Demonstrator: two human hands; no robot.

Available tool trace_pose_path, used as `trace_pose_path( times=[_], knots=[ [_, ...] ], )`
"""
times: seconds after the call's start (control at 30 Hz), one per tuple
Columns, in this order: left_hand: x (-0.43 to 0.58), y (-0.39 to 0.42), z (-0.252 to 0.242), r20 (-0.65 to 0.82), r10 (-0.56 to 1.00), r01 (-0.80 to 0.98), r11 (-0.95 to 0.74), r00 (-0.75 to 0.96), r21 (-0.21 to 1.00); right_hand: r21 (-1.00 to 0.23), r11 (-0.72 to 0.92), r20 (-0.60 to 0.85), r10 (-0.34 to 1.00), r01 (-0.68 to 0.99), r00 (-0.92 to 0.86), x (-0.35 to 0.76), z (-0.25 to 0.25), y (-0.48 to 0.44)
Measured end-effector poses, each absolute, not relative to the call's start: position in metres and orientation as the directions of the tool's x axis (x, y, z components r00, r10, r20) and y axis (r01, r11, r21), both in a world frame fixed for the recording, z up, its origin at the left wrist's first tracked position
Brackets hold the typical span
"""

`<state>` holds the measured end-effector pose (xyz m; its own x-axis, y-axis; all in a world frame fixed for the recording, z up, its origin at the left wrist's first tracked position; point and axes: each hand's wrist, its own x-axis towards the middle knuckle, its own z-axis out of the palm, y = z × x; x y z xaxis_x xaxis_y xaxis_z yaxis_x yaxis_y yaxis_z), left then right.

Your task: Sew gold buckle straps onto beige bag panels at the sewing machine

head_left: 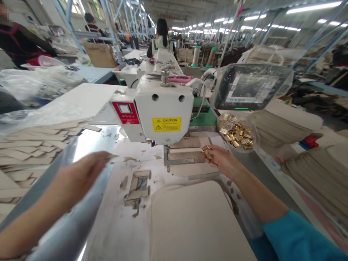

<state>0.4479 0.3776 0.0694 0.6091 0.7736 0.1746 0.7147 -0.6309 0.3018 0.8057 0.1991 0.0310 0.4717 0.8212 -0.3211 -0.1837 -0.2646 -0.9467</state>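
Fingers pinched on a small gold metal buckle, my right hand (217, 157) is at the right end of a metal clamp frame (179, 161). That frame lies over beige material below the head of a white sewing machine (164, 108). My left hand (89, 168), blurred by motion, is left of the machine; its fingers point right, and whether they hold anything is too smeared to tell. A stack of beige panels (195, 221) lies nearest me. Left of the stack is a small metal template (138, 185) on white paper.
A plastic bag of gold buckles (239, 136) sits right of the machine, below a plastic-wrapped screen (247, 88). Beige strips (32, 148) are piled at left. More beige panels (320, 177) stand at right. Other people sit farther back.
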Motion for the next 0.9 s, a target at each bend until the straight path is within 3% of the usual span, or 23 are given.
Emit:
trace_pose_path(
  times=[0.13, 0.27, 0.47, 0.6, 0.73, 0.9],
  knots=[
    [0.53, 0.325, 0.058, 0.016, 0.585, 0.566, -0.792, 0.811, 0.229, -0.963, -0.27, -0.237, 0.876, 0.021, 0.421, 0.788, 0.029, 0.205],
    [0.611, 0.3, 0.06, 0.022, 0.474, 0.467, -0.874, 0.88, 0.131, -0.924, -0.224, -0.098, 0.922, 0.309, 0.374, 0.783, 0.026, 0.205],
    [0.646, 0.29, 0.055, 0.041, 0.441, 0.436, -0.896, 0.897, 0.083, -0.637, -0.091, 0.227, 0.927, 0.765, 0.299, 0.782, 0.021, 0.2],
    [0.658, 0.289, 0.049, 0.084, 0.426, 0.415, -0.902, 0.901, 0.116, -0.55, -0.052, 0.255, 0.94, 0.833, 0.227, 0.777, 0.022, 0.198],
    [0.668, 0.3, 0.042, 0.091, 0.415, 0.397, -0.903, 0.905, 0.164, -0.604, -0.135, 0.186, 0.934, 0.786, 0.304, 0.787, 0.025, 0.199],
    [0.655, 0.314, 0.02, 0.26, 0.202, 0.177, -0.977, 0.944, 0.118, -0.645, -0.265, 0.111, 0.895, 0.716, 0.431, 0.825, 0.02, 0.203]
  ],
)
